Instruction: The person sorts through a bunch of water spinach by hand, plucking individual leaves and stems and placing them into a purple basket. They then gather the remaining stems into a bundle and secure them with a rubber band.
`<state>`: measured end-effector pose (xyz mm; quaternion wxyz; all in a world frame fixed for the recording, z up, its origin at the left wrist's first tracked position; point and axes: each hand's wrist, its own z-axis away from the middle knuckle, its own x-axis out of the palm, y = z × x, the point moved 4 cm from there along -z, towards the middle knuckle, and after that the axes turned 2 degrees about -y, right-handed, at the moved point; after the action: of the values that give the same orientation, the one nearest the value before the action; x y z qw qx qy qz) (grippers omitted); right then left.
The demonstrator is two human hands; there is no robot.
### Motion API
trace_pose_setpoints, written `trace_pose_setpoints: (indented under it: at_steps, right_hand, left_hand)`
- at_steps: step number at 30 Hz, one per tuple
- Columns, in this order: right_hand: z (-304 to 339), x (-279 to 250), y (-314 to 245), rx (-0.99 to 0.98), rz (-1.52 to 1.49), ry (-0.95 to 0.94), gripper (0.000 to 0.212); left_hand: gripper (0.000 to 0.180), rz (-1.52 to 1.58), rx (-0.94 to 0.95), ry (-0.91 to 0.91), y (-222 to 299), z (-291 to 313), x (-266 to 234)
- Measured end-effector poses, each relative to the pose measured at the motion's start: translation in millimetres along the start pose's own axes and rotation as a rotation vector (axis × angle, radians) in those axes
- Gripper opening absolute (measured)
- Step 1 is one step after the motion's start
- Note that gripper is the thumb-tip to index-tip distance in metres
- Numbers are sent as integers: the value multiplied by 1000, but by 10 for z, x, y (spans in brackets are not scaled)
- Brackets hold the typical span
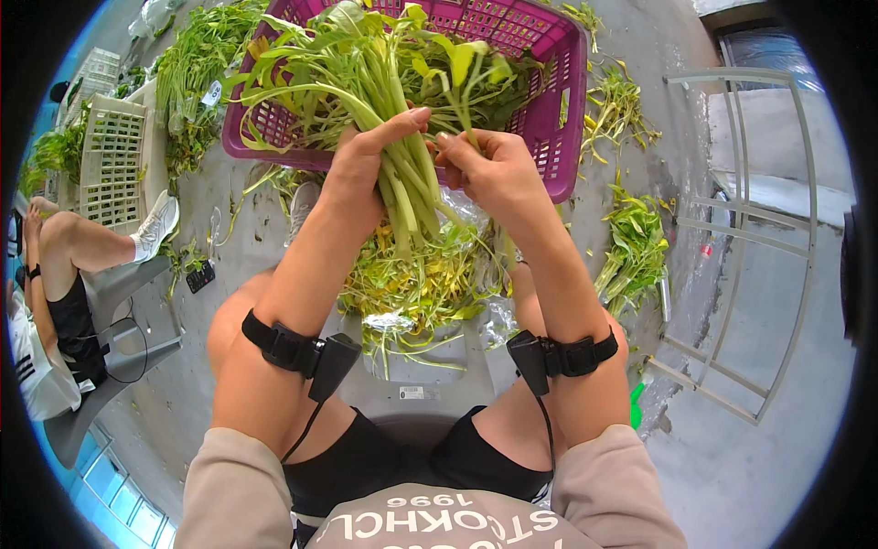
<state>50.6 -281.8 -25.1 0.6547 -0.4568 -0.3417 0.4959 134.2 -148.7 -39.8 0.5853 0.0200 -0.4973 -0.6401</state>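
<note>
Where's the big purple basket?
In the head view, the purple basket is at the top middle, its near edge partly behind the left hand and right hand.

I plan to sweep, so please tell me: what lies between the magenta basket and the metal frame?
In the head view, loose yellowing greens lie between basket and frame, on grey floor.

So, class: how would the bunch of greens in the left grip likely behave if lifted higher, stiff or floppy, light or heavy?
The bunch of greens would probably stay fairly firm along its thick, straight stems but flop at its thin, spreading leaves. It is likely light, since one grip, the left grip, holds it up.
</note>
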Motion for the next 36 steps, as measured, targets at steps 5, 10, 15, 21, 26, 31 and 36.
trace_pose_setpoints:
  at_steps: [5, 10, 15, 21, 26, 31, 36]
  right_hand:
    - [51, 56, 16, -40, 666, -10, 29]
    - [10, 65, 145, -239, 481, -38, 30]
    - [30, -232, -191, -316, 280, 237, 18]
    - [-29, -242, -109, -214, 43, 166, 23]
    - [-78, -197, 21, -155, 43, 136, 23]
    - [-63, -142, 21, -76, 44, 77, 21]
    - [-20, -181, -9, -18, 126, -96, 26]
  left_hand:
    - [26, -85, 34, -50, 26, 21, 3]
    - [36, -220, 67, -47, 62, 1, -16]
    - [33, -150, 100, -22, 311, -26, -221]
    - [29, -94, 146, -14, 361, -158, -421]
    - [15, 85, 119, -10, 329, -69, -231]
    - [15, 49, 121, 2, 340, -73, -246]
    - [17, 35, 117, 43, 356, -58, -220]
